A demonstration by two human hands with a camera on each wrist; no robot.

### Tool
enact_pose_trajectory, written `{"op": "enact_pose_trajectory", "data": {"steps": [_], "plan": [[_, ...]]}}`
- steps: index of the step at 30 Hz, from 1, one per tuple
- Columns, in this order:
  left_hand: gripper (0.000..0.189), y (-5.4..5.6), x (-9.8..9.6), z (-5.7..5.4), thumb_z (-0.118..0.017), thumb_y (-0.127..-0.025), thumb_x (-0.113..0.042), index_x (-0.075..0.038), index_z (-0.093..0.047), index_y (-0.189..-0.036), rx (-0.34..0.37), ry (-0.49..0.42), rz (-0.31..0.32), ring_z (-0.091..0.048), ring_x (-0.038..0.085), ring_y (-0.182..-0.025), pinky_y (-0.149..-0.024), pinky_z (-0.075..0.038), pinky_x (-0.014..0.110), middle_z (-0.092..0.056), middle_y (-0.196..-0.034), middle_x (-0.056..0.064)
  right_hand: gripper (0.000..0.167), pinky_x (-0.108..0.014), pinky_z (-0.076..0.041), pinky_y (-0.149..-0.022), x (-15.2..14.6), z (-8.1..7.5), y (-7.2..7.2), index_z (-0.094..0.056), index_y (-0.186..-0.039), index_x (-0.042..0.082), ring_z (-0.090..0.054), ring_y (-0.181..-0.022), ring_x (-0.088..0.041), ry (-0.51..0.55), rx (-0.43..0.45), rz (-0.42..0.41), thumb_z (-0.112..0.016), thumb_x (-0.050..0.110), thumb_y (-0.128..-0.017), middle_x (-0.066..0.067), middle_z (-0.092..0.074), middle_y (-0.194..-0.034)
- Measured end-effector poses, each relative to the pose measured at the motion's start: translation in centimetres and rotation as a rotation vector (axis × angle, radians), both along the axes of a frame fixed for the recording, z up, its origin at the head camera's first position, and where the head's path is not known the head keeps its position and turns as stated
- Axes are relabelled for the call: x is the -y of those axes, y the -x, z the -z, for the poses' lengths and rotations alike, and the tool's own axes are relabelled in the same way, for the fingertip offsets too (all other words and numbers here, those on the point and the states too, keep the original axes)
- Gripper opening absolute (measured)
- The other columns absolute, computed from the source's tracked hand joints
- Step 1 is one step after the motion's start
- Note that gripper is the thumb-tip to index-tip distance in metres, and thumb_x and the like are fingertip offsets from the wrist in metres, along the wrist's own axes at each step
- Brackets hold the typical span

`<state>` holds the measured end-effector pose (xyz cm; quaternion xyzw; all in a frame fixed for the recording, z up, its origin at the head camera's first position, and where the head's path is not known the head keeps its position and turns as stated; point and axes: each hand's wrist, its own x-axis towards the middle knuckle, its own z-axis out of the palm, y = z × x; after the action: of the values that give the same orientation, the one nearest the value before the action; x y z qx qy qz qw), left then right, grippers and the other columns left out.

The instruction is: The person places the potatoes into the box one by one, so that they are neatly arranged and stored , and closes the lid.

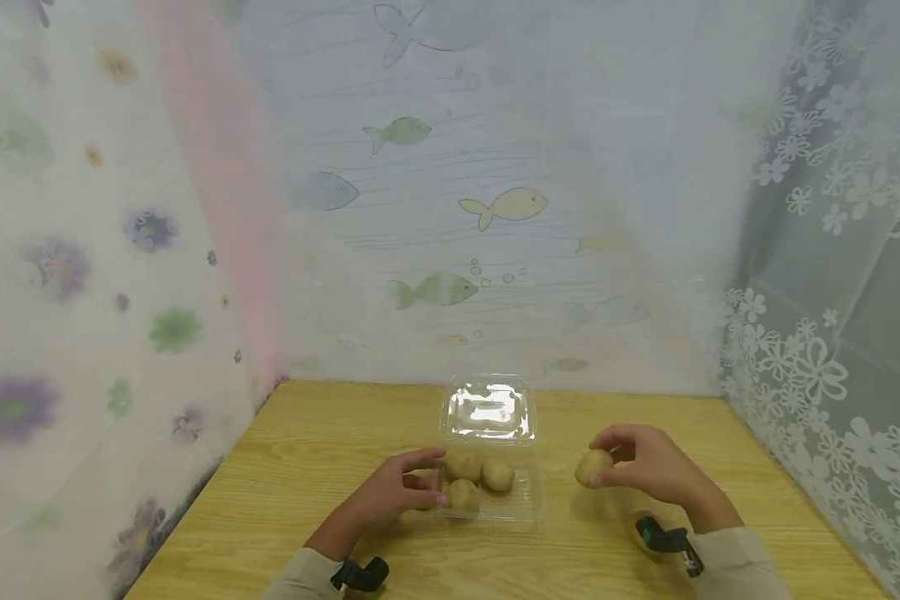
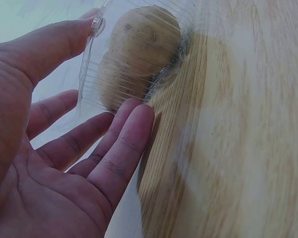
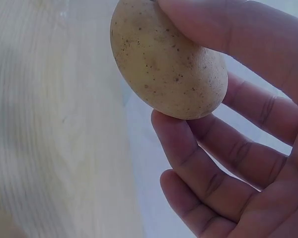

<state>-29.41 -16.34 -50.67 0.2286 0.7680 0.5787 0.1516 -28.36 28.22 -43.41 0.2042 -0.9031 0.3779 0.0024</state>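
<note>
My right hand (image 1: 648,463) pinches 1 potato (image 1: 591,469) between thumb and fingers, to the right of the clear plastic clamshell container (image 1: 527,500) and apart from it. My left hand (image 1: 392,493) grasps nothing: its fairly straight fingers and thumb touch the container's left side. 3 potatoes (image 1: 498,475) show inside, and the lid (image 1: 487,410) stands open at the back. I'd keep the right grip firm but not squeezing, since the rounded skin could slip, and the left touch light, as the thin wall probably flexes.
</note>
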Motion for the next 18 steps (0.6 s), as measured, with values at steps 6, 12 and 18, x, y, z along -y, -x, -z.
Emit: {"op": "enact_pose_trajectory", "data": {"steps": [6, 12, 18], "plan": [[0.077, 0.0, -0.1, -0.1, -0.083, -0.091, -0.028, -0.019, -0.044, -0.158, 0.006, -0.001, 0.003, -0.063, 0.026, -0.123, -0.089, -0.061, 0.033, -0.048, -0.158, 0.013, 0.048, -0.029, -0.059, -0.078, 0.8, -0.2, 0.2, -0.072, -0.118, 0.02, -0.071, -0.099, -0.02, 0.01, -0.02, -0.007, -0.091, 0.042, -0.079, -0.003, -0.072, -0.121], [0.076, 0.1, -0.1, -0.1, -0.083, -0.091, -0.029, -0.021, -0.046, -0.157, 0.01, 0.003, 0.003, -0.062, 0.027, -0.126, -0.091, -0.06, 0.035, -0.049, -0.157, 0.011, 0.048, -0.03, -0.059, -0.077, 1.8, -0.3, 0.3, -0.072, -0.117, 0.02, -0.071, -0.099, -0.022, 0.03, -0.012, -0.019, -0.091, 0.04, -0.078, -0.005, -0.071, -0.121], [0.075, 0.0, -0.1, -0.1, -0.082, -0.092, -0.03, -0.021, -0.046, -0.157, -0.001, 0.009, 0.003, -0.061, 0.03, -0.128, -0.092, -0.06, 0.037, -0.049, -0.157, 0.012, 0.049, -0.03, -0.059, -0.079, 3.2, -0.4, 0.5, -0.073, -0.117, 0.016, -0.071, -0.1, -0.022, 0.05, -0.001, -0.041, -0.092, 0.038, -0.078, -0.004, -0.071, -0.121]]}}
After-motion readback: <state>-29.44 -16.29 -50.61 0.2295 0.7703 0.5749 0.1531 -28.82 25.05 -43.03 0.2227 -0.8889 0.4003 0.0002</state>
